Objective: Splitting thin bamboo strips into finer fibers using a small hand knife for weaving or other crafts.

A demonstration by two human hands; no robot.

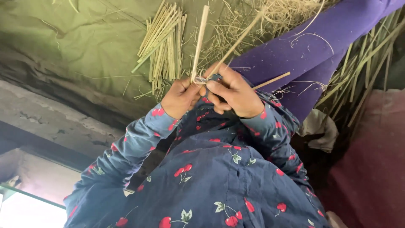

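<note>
Both hands (211, 95) — pinched on straw sticks (200, 38)

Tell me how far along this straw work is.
Done: a bunch of cut pale straw sticks lies on the olive-green cloth. In hand: the left hand and right hand hold three long straw sticks at a thread-wound joint. Remaining: tangled loose straw looks unused.

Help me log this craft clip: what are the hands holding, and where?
The left hand and right hand together pinch thin pale sticks where they cross, apparently bound with thread; the long ends stick out free.
</note>
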